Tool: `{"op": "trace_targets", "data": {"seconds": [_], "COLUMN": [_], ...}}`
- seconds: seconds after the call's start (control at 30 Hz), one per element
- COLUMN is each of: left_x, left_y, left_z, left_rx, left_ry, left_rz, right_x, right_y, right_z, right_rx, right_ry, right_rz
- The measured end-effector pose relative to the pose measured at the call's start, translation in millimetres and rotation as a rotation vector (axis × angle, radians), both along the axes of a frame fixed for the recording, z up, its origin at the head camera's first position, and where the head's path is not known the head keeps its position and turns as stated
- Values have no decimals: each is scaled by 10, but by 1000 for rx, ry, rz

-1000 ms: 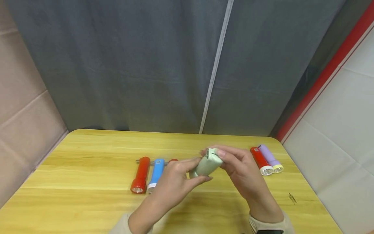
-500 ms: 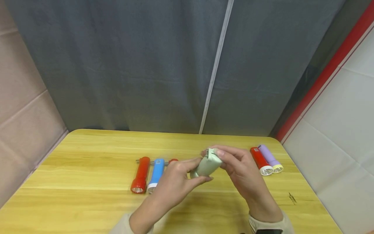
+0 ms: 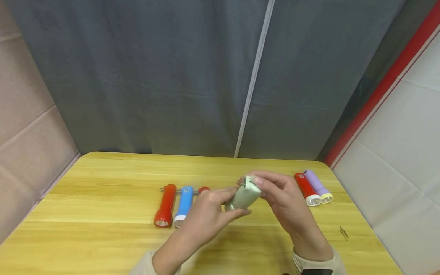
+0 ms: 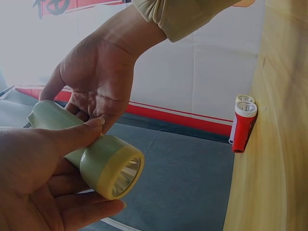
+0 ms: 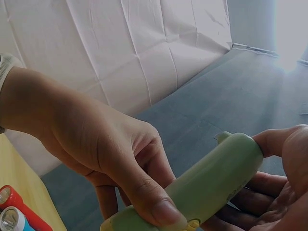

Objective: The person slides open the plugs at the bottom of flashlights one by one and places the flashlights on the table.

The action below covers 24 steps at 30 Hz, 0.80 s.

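Observation:
A pale green flashlight (image 3: 245, 197) with a yellow lens ring is held up over the table between both hands. My left hand (image 3: 209, 208) grips it near the lamp end, thumb on one side and fingers beneath, as the left wrist view shows. At the tail end, my right hand (image 3: 285, 198) pinches with thumb and curled fingers. Thin metal plug prongs (image 3: 243, 180) stick out of that tail, beside the right fingertips. A yellow button (image 5: 192, 224) on the body shows in the right wrist view, below the left thumb.
Left on the wooden table (image 3: 103, 229) lie a red flashlight (image 3: 167, 202), a blue one (image 3: 185, 200) and a partly hidden red one (image 3: 203, 188). At right, a red-and-white flashlight (image 3: 306, 189) lies against a purple one (image 3: 315, 182). A grey curtain (image 3: 154, 76) hangs behind.
The metal prongs stand out further from the flashlight's tail than before. Both hands keep their holds, and the flashlight has shifted only slightly.

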<state>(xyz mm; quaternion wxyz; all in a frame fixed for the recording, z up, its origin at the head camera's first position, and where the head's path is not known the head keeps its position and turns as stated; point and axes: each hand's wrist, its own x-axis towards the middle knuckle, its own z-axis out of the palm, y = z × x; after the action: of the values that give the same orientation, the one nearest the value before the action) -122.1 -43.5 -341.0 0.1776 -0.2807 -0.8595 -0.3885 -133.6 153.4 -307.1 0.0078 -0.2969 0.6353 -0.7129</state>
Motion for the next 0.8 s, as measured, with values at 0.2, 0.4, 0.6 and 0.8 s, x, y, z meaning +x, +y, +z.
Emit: {"op": "trace_targets", "data": {"seconds": [0.2,0.4,0.6,0.8], "left_x": [-2,-2,1,1], "left_y": [2,8,16,21], "left_z": [-13,-13,-17,-28], "left_rx": [4,9,-3,-14], "left_ry": [-11,-14,-13,4], "left_rz": [-10,-22,-22,-20], "right_x": [-7,4,9,-2], "right_y": [4,4,8,11], "right_z": [-6,-7,-2,-6], "right_rx": [10,19,32,50], "right_ry": [-5,-15,-39,-50], "right_rz": [-6,-18,-35,-54]}}
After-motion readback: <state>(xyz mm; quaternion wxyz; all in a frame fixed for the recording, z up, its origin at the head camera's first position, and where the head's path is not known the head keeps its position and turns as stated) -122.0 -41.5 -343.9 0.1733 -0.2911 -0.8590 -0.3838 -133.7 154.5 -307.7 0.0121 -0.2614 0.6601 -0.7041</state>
